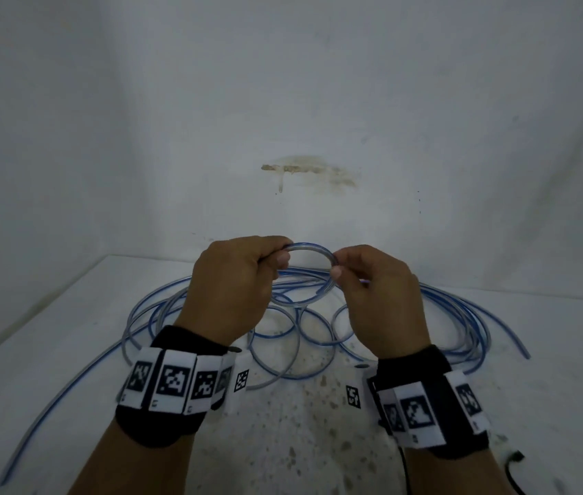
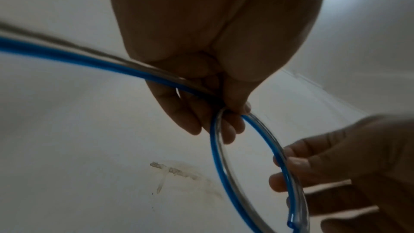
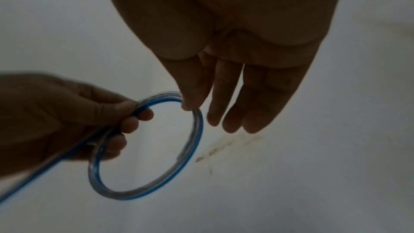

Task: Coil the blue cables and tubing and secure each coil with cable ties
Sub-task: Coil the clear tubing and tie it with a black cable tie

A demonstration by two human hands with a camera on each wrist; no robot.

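Head view is showing the first small loop [image 1: 306, 273] of the blue-striped clear tubing [image 1: 454, 316] being formed above the white counter [image 1: 550, 369], while most of the tubing is lying in loose, sprawling curves on the counter beneath and beyond both hands. The coiling step is only just beginning, by my judgement; no cable ties are showing anywhere in these views.

The left hand [image 1: 243, 276] is curling its fingers round the tubing where the loop is closing on itself, with the long tail running away from it toward the counter. The right hand [image 1: 372, 291] is pinching the opposite side of the loop between thumb and forefinger, its other fingers hanging straight and relaxed, as the right wrist view is showing. The cut end of the tubing [image 2: 291, 221] is sitting just below the right fingertips.

Both hands are being held raised, close together, palms turning inward. The next move is likely calling for the right hand to draw more tubing up and lay another turn onto the left hand's grip.
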